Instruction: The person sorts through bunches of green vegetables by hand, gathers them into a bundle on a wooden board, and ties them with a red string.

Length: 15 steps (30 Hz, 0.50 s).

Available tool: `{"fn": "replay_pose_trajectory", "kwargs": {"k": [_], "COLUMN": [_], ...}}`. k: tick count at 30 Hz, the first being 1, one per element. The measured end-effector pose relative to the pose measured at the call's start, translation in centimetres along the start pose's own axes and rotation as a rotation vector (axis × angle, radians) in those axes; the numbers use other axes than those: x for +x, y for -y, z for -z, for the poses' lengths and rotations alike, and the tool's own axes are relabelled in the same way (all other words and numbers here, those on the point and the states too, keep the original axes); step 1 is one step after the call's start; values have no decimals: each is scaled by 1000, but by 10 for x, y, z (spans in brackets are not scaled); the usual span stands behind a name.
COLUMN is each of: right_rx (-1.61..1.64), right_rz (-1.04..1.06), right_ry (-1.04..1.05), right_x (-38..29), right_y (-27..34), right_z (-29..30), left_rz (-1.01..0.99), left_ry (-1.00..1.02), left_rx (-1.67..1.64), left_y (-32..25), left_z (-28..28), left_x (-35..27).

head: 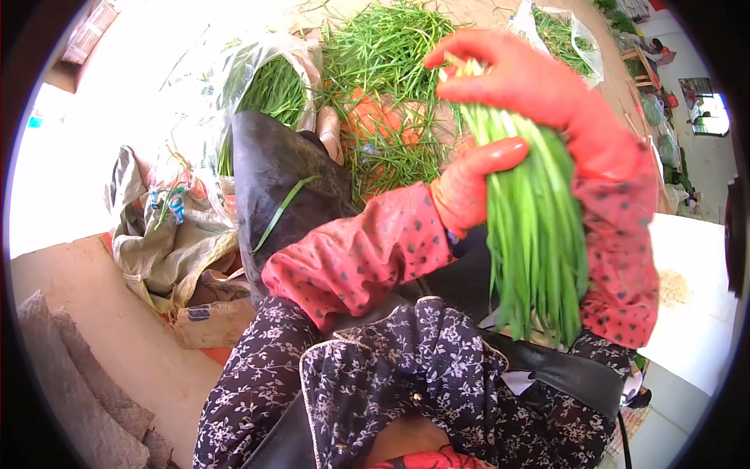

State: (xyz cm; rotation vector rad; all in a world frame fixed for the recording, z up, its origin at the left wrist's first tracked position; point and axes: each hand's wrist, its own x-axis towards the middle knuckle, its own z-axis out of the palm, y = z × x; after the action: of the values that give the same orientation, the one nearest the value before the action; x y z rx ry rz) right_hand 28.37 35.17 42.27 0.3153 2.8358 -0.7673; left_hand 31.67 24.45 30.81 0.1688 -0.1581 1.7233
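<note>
A bunch of long green leaves with pale bases, apparently garlic chives (533, 234), hangs in front of me with its leaf tips down over my lap. My left hand (477, 182), in a red rubber glove, grips the bunch at its upper middle, with the thumb across the front. Red-gloved too, my right hand (515, 79) curls around the pale base ends at the top. Its thumb and forefinger tips are apart on either side of those ends. The palm sides of both hands are partly hidden. A single loose leaf (284, 214) lies on the dark apron (287, 158) over my leg.
Ahead on the floor is a heap of loose chives (387, 50), with more scattered leaves (398, 167) nearer. A clear plastic bag (310, 64) of chives stands left, another plastic bag (592, 50) far right. Crumpled sacks (176, 252) lie left. People are in the background at right.
</note>
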Motion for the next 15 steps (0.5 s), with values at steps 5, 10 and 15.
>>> {"fn": "replay_pose_trajectory", "kwargs": {"k": [5,10,15], "right_rx": [718,1037,1070], "right_rz": [-305,-420,-439], "right_ry": [-103,-290,-323], "right_x": [-28,-84,-157], "right_y": [-97,-108,-72], "right_z": [-144,-191,-203], "left_rz": [281,344,317], "left_ry": [-307,-460,-527], "left_rx": [-142,-127,32], "left_y": [14,10,12], "left_z": [107,144,139], "left_x": [-57,-81,-65]}}
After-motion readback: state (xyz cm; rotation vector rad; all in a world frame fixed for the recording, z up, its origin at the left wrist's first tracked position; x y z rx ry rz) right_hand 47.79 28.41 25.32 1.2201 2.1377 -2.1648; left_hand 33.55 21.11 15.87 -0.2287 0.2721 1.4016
